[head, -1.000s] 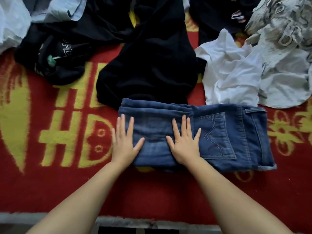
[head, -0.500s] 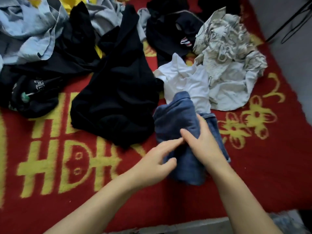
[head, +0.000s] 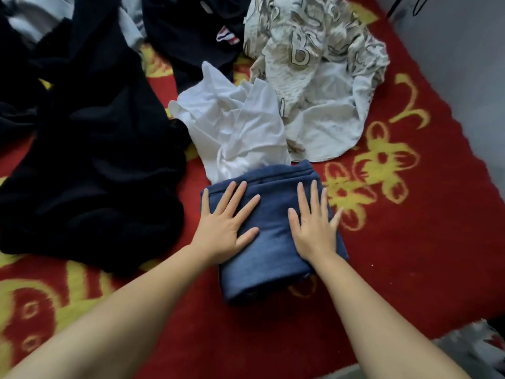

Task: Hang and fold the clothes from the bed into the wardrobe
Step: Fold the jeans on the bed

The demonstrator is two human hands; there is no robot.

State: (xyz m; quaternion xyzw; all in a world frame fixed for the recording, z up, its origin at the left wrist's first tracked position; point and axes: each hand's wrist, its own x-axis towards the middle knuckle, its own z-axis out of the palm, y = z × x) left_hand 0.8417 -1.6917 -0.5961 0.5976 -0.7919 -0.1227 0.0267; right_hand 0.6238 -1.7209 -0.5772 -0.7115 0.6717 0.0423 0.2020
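Presently, progress on the bed:
Jeans: the folded blue jeans (head: 273,236) lie as a compact bundle on the red and yellow bed cover (head: 410,255), near the bed's front edge; their far edge touches the white garment.
Left hand: your left hand (head: 224,228) lies flat on the left part of the bundle, fingers straight and spread, pressing down and gripping nothing.
Right hand: your right hand (head: 314,228) lies flat on the right part of the bundle in the same way, fingers straight, holding nothing.
Step in hand: by the look of it, you are flattening the last fold of the jeans.
Done so far: one garment folded, as far as this view shows; it is not yet in the wardrobe, which is out of sight.
Left to do, near: a crumpled white garment (head: 235,127) just beyond the jeans, and a cream patterned garment (head: 314,72) beside it on the right, both unfolded.
Left to do, left side: a large black garment (head: 95,173) spread loosely, well to the left of the jeans.
Left to do, far edge: another dark garment with a small striped tag (head: 196,31), plus more dark and pale cloth at the top left, too blurred to sort.
Judgement: the task is at an early stage; most clothes remain unfolded and unhung.
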